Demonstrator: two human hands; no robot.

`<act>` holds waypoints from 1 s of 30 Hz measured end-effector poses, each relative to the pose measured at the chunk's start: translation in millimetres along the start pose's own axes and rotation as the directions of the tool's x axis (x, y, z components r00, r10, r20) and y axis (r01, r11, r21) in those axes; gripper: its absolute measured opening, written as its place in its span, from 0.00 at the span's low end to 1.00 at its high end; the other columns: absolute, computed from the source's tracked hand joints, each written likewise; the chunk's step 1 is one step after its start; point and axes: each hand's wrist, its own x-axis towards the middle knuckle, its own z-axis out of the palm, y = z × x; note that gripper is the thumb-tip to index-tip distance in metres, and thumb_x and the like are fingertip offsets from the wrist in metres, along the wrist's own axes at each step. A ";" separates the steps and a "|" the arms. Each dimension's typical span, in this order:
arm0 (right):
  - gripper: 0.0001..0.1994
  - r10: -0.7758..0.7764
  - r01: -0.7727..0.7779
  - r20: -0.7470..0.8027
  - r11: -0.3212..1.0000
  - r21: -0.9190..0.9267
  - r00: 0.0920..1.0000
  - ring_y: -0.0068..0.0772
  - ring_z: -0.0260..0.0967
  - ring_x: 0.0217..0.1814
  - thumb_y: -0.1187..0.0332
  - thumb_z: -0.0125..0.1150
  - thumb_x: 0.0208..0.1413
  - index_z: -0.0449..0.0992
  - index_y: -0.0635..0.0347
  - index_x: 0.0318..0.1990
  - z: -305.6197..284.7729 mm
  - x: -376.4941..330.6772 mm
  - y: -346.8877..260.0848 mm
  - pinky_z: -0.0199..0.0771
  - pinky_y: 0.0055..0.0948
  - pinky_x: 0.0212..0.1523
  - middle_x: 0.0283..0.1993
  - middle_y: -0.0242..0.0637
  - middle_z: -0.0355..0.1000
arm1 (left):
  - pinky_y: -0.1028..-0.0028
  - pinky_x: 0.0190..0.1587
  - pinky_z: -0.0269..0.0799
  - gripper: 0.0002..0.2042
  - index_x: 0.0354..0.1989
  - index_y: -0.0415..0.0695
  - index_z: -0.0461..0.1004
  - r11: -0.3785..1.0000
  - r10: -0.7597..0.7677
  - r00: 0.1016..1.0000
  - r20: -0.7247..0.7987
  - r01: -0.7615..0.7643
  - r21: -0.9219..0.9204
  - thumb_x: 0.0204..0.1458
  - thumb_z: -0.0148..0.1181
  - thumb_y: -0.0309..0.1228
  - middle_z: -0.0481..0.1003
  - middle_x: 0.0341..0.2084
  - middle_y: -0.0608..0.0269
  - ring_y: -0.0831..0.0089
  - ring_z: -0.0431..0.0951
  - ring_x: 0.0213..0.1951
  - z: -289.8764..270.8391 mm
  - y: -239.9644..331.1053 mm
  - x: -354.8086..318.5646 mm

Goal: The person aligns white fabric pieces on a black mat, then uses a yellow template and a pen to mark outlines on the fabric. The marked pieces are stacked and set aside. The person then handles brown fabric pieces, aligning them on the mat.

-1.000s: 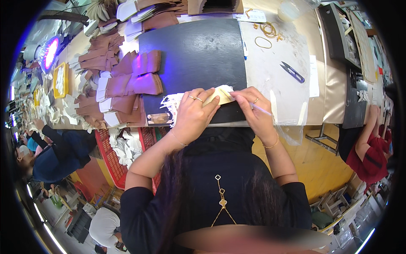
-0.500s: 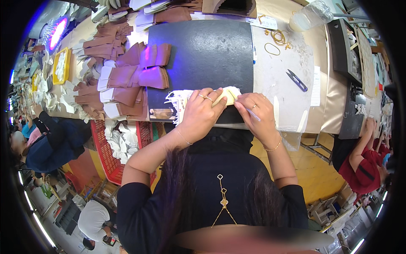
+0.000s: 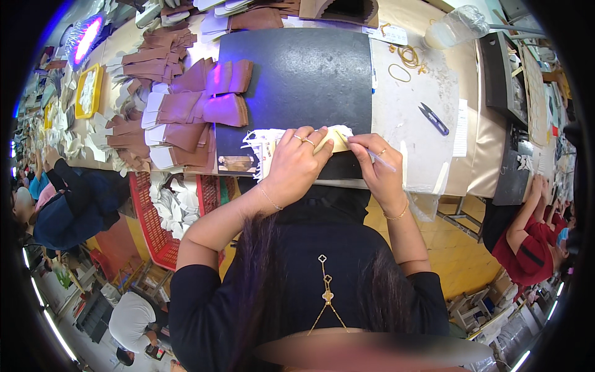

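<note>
At the near edge of the black mat (image 3: 297, 74), my left hand (image 3: 296, 160) presses down a pale yellow piece (image 3: 338, 139) with its fingers and thumb. Under that hand, a white cloth with a frayed edge (image 3: 263, 146) sticks out to the left. My right hand (image 3: 380, 170) pinches a thin, translucent pen-like stick (image 3: 382, 162), whose inner end is at the right edge of the yellow piece. The stick's tip is too small to make out. Left of the cloth lies a small picture card (image 3: 237, 163).
Stacked brown and white cut pieces (image 3: 226, 110) overlap the mat's left side. Thread snips (image 3: 434, 119), yellow rubber bands (image 3: 407, 56) and a clear plastic bottle (image 3: 455, 29) are to the right. A red basket (image 3: 149, 214) with white scraps stands below the table's left. Co-workers sit at both sides.
My right hand has shifted slightly and its fingers have turned, so that more of the stick shows. The left hand stays on the yellow piece.
</note>
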 end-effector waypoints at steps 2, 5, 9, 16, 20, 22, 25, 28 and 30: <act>0.05 0.009 -0.009 -0.027 1.000 0.020 1.000 0.35 0.80 0.38 0.74 0.62 0.63 0.80 0.65 0.42 1.0 0.8 1.6 0.78 0.28 0.39 0.41 0.44 0.81 | 0.62 0.48 0.72 0.12 0.41 0.44 0.82 0.999 -0.011 1.000 -0.009 0.010 -0.033 0.48 0.70 0.31 0.79 0.47 0.59 0.61 0.77 0.46 -2.0 0.0 1.2; 0.10 0.026 -0.026 -0.038 1.000 -0.010 0.999 0.40 0.80 0.47 0.73 0.65 0.60 0.80 0.62 0.48 0.8 3.0 5.1 0.79 0.30 0.46 0.49 0.46 0.80 | 0.62 0.49 0.72 0.11 0.41 0.44 0.82 0.991 -0.065 0.997 -0.030 0.061 -0.117 0.49 0.70 0.31 0.79 0.47 0.59 0.61 0.77 0.47 -12.0 -4.5 0.6; 0.17 -0.058 0.069 0.057 0.977 -0.201 0.997 0.45 0.74 0.58 0.69 0.71 0.54 0.80 0.57 0.52 2.4 8.2 12.4 0.75 0.38 0.56 0.58 0.44 0.76 | 0.62 0.50 0.72 0.10 0.40 0.44 0.84 0.974 -0.217 0.975 -0.058 0.212 -0.080 0.49 0.72 0.30 0.80 0.45 0.58 0.60 0.78 0.46 -45.6 -21.4 -16.1; 0.17 -0.153 0.180 0.113 0.941 -0.287 0.982 0.47 0.71 0.61 0.67 0.74 0.48 0.80 0.57 0.47 13.0 11.6 16.2 0.70 0.41 0.59 0.59 0.41 0.75 | 0.64 0.47 0.74 0.12 0.40 0.43 0.85 0.902 -0.432 0.887 -0.162 0.421 -0.101 0.46 0.73 0.29 0.81 0.43 0.58 0.60 0.78 0.44 -70.5 -40.6 -35.9; 0.11 -0.206 0.242 0.143 0.915 -0.322 0.968 0.47 0.72 0.55 0.72 0.71 0.48 0.76 0.59 0.38 12.6 10.4 6.5 0.71 0.42 0.55 0.45 0.39 0.75 | 0.65 0.49 0.74 0.12 0.41 0.41 0.85 0.867 -0.497 0.836 -0.233 0.468 -0.173 0.48 0.73 0.26 0.81 0.44 0.57 0.61 0.79 0.45 -78.7 -47.3 -38.6; 0.10 -0.237 0.298 0.214 0.897 -0.326 0.948 0.47 0.73 0.51 0.76 0.69 0.49 0.72 0.60 0.34 11.3 9.1 -0.5 0.72 0.41 0.52 0.39 0.38 0.72 | 0.68 0.52 0.74 0.11 0.42 0.40 0.85 0.815 -0.579 0.773 -0.259 0.534 -0.227 0.49 0.72 0.23 0.81 0.46 0.57 0.66 0.79 0.48 -88.8 -53.6 -42.6; 0.10 -0.142 0.179 0.354 0.981 -0.073 0.924 0.47 0.75 0.44 0.81 0.65 0.52 0.67 0.60 0.33 9.4 9.6 -8.8 0.74 0.36 0.47 0.36 0.40 0.69 | 0.71 0.54 0.73 0.13 0.48 0.36 0.81 0.713 -0.688 0.658 -0.304 0.536 -0.453 0.54 0.68 0.20 0.78 0.49 0.58 0.71 0.78 0.49 -104.6 -68.7 -49.8; 0.10 -0.176 0.050 0.413 0.953 0.298 0.894 0.38 0.75 0.37 0.83 0.62 0.56 0.65 0.60 0.33 7.2 15.3 -12.4 0.74 0.30 0.42 0.36 0.38 0.69 | 0.74 0.55 0.73 0.14 0.52 0.33 0.78 0.644 -0.738 0.588 -0.331 0.469 -0.604 0.56 0.65 0.17 0.75 0.51 0.59 0.74 0.77 0.50 -113.3 -79.7 -57.1; 0.10 -0.092 -0.151 0.384 0.816 0.557 0.919 0.33 0.76 0.40 0.82 0.61 0.58 0.65 0.60 0.33 7.0 20.2 -14.1 0.75 0.29 0.43 0.37 0.35 0.70 | 0.74 0.56 0.74 0.14 0.52 0.33 0.78 0.635 -0.747 0.566 -0.349 0.452 -0.626 0.56 0.65 0.16 0.75 0.51 0.59 0.74 0.77 0.51 -114.3 -82.6 -60.3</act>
